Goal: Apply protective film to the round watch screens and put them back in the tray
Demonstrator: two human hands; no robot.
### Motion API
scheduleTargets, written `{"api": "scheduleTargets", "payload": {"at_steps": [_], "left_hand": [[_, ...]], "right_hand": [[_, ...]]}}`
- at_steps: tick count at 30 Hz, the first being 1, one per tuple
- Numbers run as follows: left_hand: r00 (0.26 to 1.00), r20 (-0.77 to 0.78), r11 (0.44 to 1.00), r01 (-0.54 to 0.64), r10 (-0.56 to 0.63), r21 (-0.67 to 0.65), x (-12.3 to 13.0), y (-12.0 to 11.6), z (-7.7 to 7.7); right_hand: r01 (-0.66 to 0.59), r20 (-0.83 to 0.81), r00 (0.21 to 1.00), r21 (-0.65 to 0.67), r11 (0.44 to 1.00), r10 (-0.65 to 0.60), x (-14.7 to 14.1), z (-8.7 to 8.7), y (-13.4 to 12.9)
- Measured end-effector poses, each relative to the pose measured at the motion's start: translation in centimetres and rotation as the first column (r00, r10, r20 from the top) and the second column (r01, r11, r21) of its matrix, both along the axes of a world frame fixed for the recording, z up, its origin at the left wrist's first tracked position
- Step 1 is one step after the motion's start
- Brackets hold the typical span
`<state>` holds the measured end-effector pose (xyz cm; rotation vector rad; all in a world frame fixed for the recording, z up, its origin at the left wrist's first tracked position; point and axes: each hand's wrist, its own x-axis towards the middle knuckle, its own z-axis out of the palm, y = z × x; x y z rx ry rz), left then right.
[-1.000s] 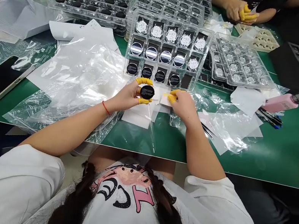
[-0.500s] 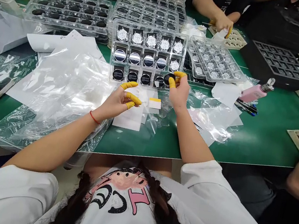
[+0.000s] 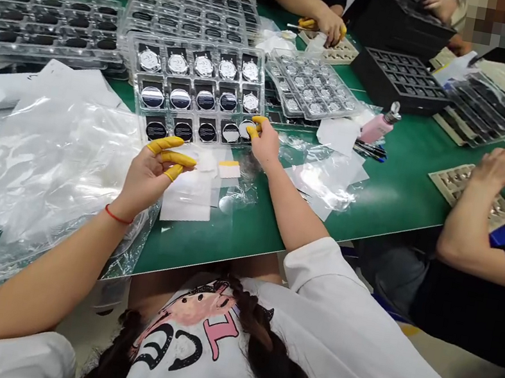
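The green workbench (image 3: 398,195) spreads out in front of you, crowded with clear blister trays, and the nearest tray (image 3: 132,63) sits just beyond your hands, with round black-and-silver discs (image 3: 204,100) in rows of slots. Your left hand (image 3: 154,175) is open above the white paper sheets (image 3: 188,194), its yellow finger cots (image 3: 170,157) spread apart and holding nothing. Your right hand (image 3: 264,142) is at the tray's near row, its fingertips at the edge of the end disc (image 3: 246,128) — this view doesn't settle whether they're gripping it or only resting there. That disc lies in or at its slot, face up; being round, it has no long axis. I'd say the risk sits at that contact: a slipped pinch could drop it onto its neighbour and mark the face, and the loose plastic film (image 3: 242,190) by your wrist could snag your hand and jolt the tray.
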<state>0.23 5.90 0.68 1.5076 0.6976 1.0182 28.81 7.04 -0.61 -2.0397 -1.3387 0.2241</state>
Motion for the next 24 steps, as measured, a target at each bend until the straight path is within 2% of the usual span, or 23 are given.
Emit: {"api": "scheduleTargets", "payload": {"at_steps": [5,7,9,11,12,13,14,15,16,17,18,19,21,22,24], "left_hand": [[0.999,-0.018,0.998,-0.027,0.028,0.05,0.0,-0.1,-0.2],[1.0,-0.011,0.998,-0.028,0.029,0.062,0.1,0.0,-0.2],[0.999,0.02,0.995,-0.052,0.051,0.085,0.2,0.2,-0.3],[0.989,0.093,0.985,-0.129,0.118,0.115,0.3,0.4,-0.4],[0.976,0.143,0.975,-0.182,0.164,0.128,0.3,0.5,-0.4],[0.958,0.196,0.962,-0.238,0.21,0.134,0.3,0.6,-0.4],[0.937,0.245,0.949,-0.286,0.249,0.132,0.3,0.7,-0.4],[0.918,0.287,0.939,-0.319,0.273,0.125,0.2,0.8,-0.4],[0.906,0.317,0.937,-0.33,0.279,0.118,0.2,0.8,-0.4],[0.903,0.335,0.94,-0.322,0.269,0.113,0.2,0.9,-0.4],[0.907,0.343,0.948,-0.299,0.245,0.113,0.2,0.9,-0.4],[0.914,0.345,0.956,-0.269,0.214,0.12,0.2,0.8,-0.4],[0.929,0.334,0.965,-0.219,0.162,0.141,0.1,0.7,-0.4],[0.932,0.326,0.966,-0.215,0.158,0.146,0.0,0.7,-0.4],[0.936,0.296,0.962,-0.239,0.191,0.135,-0.1,0.8,-0.3]], "right_hand": [[0.011,0.087,0.996,-0.019,1.0,-0.009,0.3,0.0,0.2],[-0.006,0.154,0.988,-0.055,0.998,0.015,-0.1,0.7,-0.2],[-0.018,0.172,0.985,-0.019,1.0,0.021,-1.2,1.9,-1.1],[-0.115,0.052,0.992,0.076,0.99,0.111,-3.3,3.1,-2.7],[-0.219,-0.074,0.97,0.126,0.967,0.23,-4.7,3.6,-3.8],[-0.335,-0.248,0.896,0.168,0.927,0.369,-6.1,3.9,-4.9],[-0.434,-0.438,0.765,0.192,0.88,0.473,-7.6,3.9,-6.1],[-0.509,-0.598,0.612,0.204,0.836,0.518,-8.9,3.8,-7.2],[-0.539,-0.719,0.484,0.204,0.817,0.499,-9.8,3.5,-8.3],[-0.534,-0.801,0.397,0.196,0.822,0.449,-10.3,3.3,-9.2],[-0.5,-0.845,0.362,0.18,0.847,0.393,-10.1,3.2,-10.1],[-0.426,-0.86,0.38,0.164,0.89,0.34,-9.3,3.3,-10.8],[-0.204,-0.796,0.547,0.175,0.963,0.26,-5.6,4.1,-12.1],[-0.07,-0.738,0.644,0.207,0.976,0.202,-2.8,4.7,-12.7],[0.156,-0.605,0.796,0.239,0.959,0.021,3.5,5.8,-14.0]]}}
